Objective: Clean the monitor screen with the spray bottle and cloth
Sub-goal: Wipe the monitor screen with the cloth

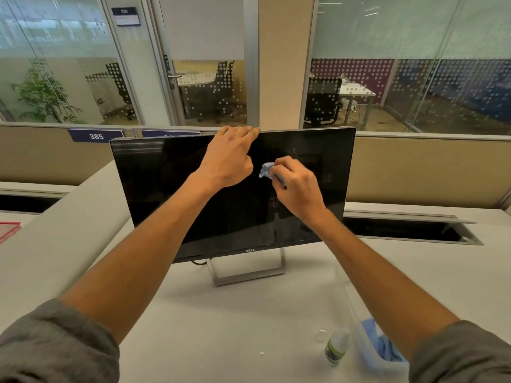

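A black Dell monitor (171, 189) stands on a white desk, its screen dark with faint spray specks on the right half. My left hand (229, 158) rests on the top edge of the monitor, fingers curled over it. My right hand (296, 186) presses a crumpled light blue cloth (266, 170) against the screen just right of its middle. A small spray bottle (336, 348) with a green label stands on the desk near the front right, apart from both hands.
A clear container (367, 352) holding more blue cloths sits beside the bottle, partly behind my right forearm. The bottle's clear cap (320, 334) lies near it. An open cable slot (409, 230) runs behind the monitor at right. A red tray (8, 230) is at the far left.
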`<state>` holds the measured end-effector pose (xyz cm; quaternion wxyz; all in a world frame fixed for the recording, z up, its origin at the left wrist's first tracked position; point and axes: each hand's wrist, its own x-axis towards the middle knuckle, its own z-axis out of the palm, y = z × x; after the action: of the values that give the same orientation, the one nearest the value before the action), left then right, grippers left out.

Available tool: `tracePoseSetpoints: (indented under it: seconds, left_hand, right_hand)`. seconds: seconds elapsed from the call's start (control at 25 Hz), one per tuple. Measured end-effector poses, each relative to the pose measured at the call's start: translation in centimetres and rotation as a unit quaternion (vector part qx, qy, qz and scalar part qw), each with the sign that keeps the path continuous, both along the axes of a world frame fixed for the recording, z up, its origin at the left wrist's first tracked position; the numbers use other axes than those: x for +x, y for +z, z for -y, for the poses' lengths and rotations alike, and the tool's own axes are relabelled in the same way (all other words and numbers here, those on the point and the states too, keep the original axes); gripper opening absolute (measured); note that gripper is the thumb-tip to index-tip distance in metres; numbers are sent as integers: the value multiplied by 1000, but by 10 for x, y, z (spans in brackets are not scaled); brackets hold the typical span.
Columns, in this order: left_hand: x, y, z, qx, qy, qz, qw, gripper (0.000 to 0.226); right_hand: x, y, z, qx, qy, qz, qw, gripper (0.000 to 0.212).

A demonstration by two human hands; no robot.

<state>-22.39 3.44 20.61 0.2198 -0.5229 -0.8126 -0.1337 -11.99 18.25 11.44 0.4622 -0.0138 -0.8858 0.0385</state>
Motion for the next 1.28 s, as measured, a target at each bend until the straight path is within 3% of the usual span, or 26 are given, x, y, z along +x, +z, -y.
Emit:
tracePoseSetpoints:
  seconds: [0.24,0.44,0.52,0.72,0.88,1.04,1.28]
  left_hand:
    - [-1,-4,1,16,-15,33,999,66]
    - [3,-3,-1,-22,3,20,1000,65]
    - [5,1,-4,-50,13,10,999,65]
    - [11,5,-20,-93,2,-15,996,70]
    - [8,2,-26,-57,-6,-8,998,67]
    - [8,-2,-24,-35,-19,3,999,68]
    - [10,-5,-23,-36,-22,-3,999,70]
  right_hand:
    - [31,-101,15,-30,23,116,992,9]
    - [48,-132,21,-66,18,200,977,13]
    - [46,-112,17,-82,29,172,981,10]
    - [29,15,-12,-113,-31,-83,990,18]
    - [11,42,-30,-57,-38,-52,996,23]
    - [20,-2,-33,-33,-39,-21,998,19]
    - [66,-118,-26,-72,-50,115,989,18]
